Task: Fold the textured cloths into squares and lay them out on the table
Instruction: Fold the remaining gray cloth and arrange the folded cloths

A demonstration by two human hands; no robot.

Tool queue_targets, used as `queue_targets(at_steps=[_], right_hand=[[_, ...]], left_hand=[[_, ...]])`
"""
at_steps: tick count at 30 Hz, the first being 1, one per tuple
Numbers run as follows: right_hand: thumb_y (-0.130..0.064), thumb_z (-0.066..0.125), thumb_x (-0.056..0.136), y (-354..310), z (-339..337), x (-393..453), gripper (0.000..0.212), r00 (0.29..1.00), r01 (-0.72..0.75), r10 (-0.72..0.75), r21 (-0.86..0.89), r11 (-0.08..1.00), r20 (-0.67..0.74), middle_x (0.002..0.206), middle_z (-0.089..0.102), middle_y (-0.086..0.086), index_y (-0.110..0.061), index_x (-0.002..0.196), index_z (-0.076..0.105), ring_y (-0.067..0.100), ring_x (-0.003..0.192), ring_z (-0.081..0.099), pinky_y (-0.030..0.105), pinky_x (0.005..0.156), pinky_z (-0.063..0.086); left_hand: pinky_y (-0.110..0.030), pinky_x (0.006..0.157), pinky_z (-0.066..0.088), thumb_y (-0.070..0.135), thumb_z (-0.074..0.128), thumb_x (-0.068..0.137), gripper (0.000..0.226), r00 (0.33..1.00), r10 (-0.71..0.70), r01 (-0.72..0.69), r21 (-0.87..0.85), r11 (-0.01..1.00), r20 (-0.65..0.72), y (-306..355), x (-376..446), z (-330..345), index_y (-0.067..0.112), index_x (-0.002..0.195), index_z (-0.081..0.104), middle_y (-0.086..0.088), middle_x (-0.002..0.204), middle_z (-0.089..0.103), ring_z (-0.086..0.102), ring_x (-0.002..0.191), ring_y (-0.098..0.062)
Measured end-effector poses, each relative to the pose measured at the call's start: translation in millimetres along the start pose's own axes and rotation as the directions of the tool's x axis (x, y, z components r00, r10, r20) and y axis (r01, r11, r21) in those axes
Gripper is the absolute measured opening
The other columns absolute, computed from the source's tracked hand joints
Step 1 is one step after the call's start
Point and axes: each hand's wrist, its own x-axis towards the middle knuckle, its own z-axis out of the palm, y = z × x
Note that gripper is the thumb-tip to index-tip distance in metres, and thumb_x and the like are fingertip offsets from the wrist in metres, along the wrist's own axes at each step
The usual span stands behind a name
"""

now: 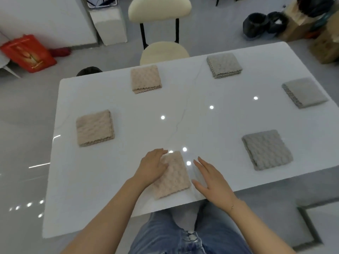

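A folded beige textured cloth (174, 176) lies at the near edge of the white table (183, 110). My left hand (153, 165) rests flat on its left part, fingers straight. My right hand (211, 178) lies open on the table just right of that cloth, not holding anything. Two more beige folded squares sit at the left (94, 128) and the far middle (145, 78). Three grey folded squares lie at the far right (224, 65), the right edge (303, 92) and the near right (266, 149).
A cream chair (161, 33) stands at the table's far side. On the floor are a red bag (29, 52) at the left, a white box (110, 24), and dark containers and cardboard boxes (275, 24) at the far right.
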Motion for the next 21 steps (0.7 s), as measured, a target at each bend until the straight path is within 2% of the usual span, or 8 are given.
queue_targets(at_steps=[3,5,7,10,13,16,19,21], right_hand=[[-0.046,0.043,0.096,-13.3,23.1,-8.4,0.063,0.987,-0.151,0.156,0.107,0.983,-0.041,0.15,0.015,-0.017,-0.024,0.15,0.018,0.001,0.138,0.016,0.017,0.112,0.011],[-0.041,0.048,0.095,-18.5,37.0,-8.7,0.058,0.959,-0.257,0.274,0.184,0.949,-0.071,0.141,0.028,-0.015,-0.021,0.146,0.029,0.004,0.133,0.029,0.015,0.104,0.022],[-0.04,0.056,0.092,-20.8,50.0,-3.4,0.052,0.897,-0.388,0.431,0.291,0.875,-0.1,0.132,0.04,-0.006,-0.017,0.136,0.043,0.01,0.12,0.044,0.015,0.092,0.032],[-0.045,0.065,0.083,-21.0,64.0,9.4,0.055,0.812,-0.515,0.582,0.432,0.74,-0.029,0.117,0.044,-0.002,-0.015,0.126,0.047,0.01,0.105,0.046,0.019,0.084,0.036],[-0.046,0.07,0.077,-18.6,71.7,22.8,0.05,0.811,-0.527,0.585,0.436,0.729,0.003,0.107,0.046,-0.003,-0.018,0.112,0.049,0.01,0.094,0.049,0.018,0.073,0.038],[-0.037,0.071,0.076,-15.5,69.8,38.1,0.028,0.861,-0.476,0.508,0.348,0.808,-0.002,0.097,0.045,-0.002,-0.02,0.087,0.051,0.007,0.079,0.047,0.014,0.061,0.035],[-0.024,0.068,0.078,-15.0,61.1,49.4,0.018,0.906,-0.379,0.423,0.399,0.835,-0.026,0.092,0.051,-0.003,-0.02,0.081,0.051,0.012,0.081,0.052,0.017,0.066,0.04],[-0.019,0.066,0.079,-16.4,48.4,55.7,0.016,0.929,-0.318,0.37,0.471,0.823,-0.019,0.093,0.06,-0.006,-0.025,0.082,0.051,0.014,0.086,0.057,0.024,0.074,0.047]], left_hand=[[-0.034,0.107,0.031,0.028,0.056,0.09,0.053,0.995,0.0,-0.006,0.064,0.998,0.095,-9.3,19.8,-0.6,0.024,0.14,0.042,0.002,0.144,0.042,0.037,0.132,-0.019],[-0.034,0.1,0.036,0.028,0.059,0.086,0.054,0.991,-0.021,0.011,0.08,0.997,0.134,-13.8,30.6,2.7,0.023,0.137,0.045,0.0,0.136,0.048,0.043,0.126,-0.02],[-0.035,0.097,0.041,0.029,0.06,0.084,0.051,0.986,-0.045,0.038,0.049,0.998,0.161,-19.1,37.7,7.6,0.023,0.133,0.048,0.0,0.128,0.052,0.048,0.118,-0.02],[-0.036,0.097,0.044,0.031,0.062,0.083,0.052,0.984,-0.076,0.077,0.001,0.997,0.158,-27.2,42.8,14.9,0.023,0.132,0.048,0.001,0.124,0.053,0.051,0.115,-0.019],[-0.029,0.093,0.044,0.03,0.065,0.082,0.057,0.983,-0.118,0.128,-0.068,0.989,0.139,-34.0,39.5,23.9,0.022,0.134,0.045,0.003,0.128,0.054,0.052,0.116,-0.016],[-0.023,0.083,0.043,0.031,0.067,0.08,0.055,0.982,-0.15,0.169,-0.172,0.97,0.118,-38.5,27.1,30.6,0.023,0.131,0.047,0.003,0.123,0.056,0.054,0.103,-0.011],[-0.023,0.087,0.045,0.034,0.071,0.077,0.058,0.987,-0.127,0.154,-0.328,0.932,0.102,-40.1,5.9,28.3,0.03,0.128,0.043,0.01,0.117,0.056,0.056,0.104,-0.009],[-0.023,0.093,0.044,0.035,0.072,0.076,0.065,0.994,-0.08,0.102,-0.437,0.894,0.069,-38.7,-7.8,19.6,0.039,0.131,0.037,0.018,0.119,0.052,0.054,0.108,-0.004]])
